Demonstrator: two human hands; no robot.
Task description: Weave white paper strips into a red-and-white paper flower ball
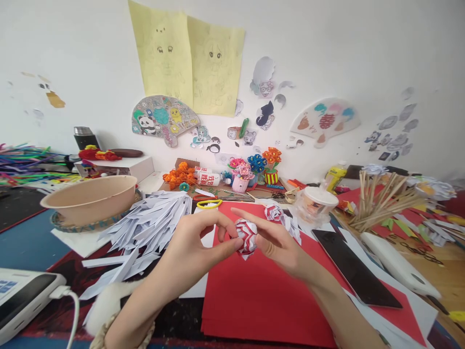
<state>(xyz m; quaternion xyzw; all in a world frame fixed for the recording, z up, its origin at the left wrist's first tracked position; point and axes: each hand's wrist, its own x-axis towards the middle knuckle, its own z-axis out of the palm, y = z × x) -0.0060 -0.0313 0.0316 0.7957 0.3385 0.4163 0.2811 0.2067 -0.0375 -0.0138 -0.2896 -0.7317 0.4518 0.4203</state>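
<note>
Between my two hands is a folded paper ball (247,236) with red and white zigzag bands, held above the red paper sheets (265,300). My left hand (203,242) pinches its left side between thumb and fingertips. On its other side my right hand (278,240) cups it, with the thumb against the lower right and the fingers stretched over the top. Just beyond the right hand lies another red-and-white folded paper piece (273,212), partly hidden. White folded paper strips (156,220) are heaped to the left of my left hand.
A beige basin (90,198) stands at the left, with a white device and cable (27,300) in front. To the right lie a black phone (356,266), a white device (399,261) and wooden sticks (381,198). Yellow-handled scissors (209,204) and pots of craft flowers (241,174) sit behind.
</note>
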